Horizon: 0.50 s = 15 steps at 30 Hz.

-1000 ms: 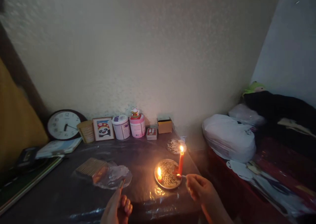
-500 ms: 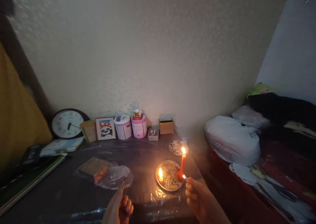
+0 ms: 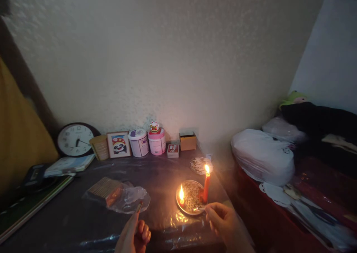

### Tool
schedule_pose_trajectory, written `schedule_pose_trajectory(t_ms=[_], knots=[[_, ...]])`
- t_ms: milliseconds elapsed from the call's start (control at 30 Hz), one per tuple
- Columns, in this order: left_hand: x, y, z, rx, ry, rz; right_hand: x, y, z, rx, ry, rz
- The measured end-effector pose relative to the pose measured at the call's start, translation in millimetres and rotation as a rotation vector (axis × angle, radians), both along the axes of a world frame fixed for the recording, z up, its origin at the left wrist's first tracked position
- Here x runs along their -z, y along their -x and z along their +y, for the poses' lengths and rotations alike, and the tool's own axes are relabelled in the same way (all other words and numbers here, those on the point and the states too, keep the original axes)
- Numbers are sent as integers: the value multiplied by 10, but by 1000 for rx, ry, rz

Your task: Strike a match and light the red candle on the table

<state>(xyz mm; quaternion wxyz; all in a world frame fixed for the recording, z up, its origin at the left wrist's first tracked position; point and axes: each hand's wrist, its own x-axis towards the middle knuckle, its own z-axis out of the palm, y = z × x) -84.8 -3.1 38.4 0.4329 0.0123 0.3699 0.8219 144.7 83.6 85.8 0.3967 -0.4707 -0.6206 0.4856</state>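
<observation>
My right hand (image 3: 221, 219) pinches a thin match (image 3: 200, 208) over the front edge of a round plate (image 3: 186, 211). The match's tip glows pale. Dark and light bits cover the plate's surface. A tall lit red candle (image 3: 206, 186) stands upright at the plate's right side, and a short lit candle stub (image 3: 182, 201) burns at its left. My left hand (image 3: 135, 230) stays low, left of the plate, with curled fingers. A narrow thing at its upper tip is too small to name.
Behind the plate lies a second dish (image 3: 199, 165) of used matchsticks. A plastic-wrapped bundle of sticks (image 3: 106, 190) rests at left. Along the wall stand a clock (image 3: 76, 138), framed picture (image 3: 118, 144), tins (image 3: 157, 143) and open box (image 3: 187, 141). White bags (image 3: 263, 156) sit right.
My right hand has moved left with the match, from beside the tall candle's base to over the plate's front. The match's flame looks smaller. My left hand has barely moved.
</observation>
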Motion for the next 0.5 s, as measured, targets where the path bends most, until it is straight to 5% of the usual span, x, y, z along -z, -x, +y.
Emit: schedule_pose_trajectory(t_ms=[167, 333, 500], knots=[[-45, -27, -13, -27, 23, 11, 7, 37, -33, -99, 57, 62], [-42, -39, -10, -21, 24, 21, 80, 47, -50, -31, -127, -10], [-40, -46, -15, -19, 29, 12, 143, 23, -22, -113, 67, 120]])
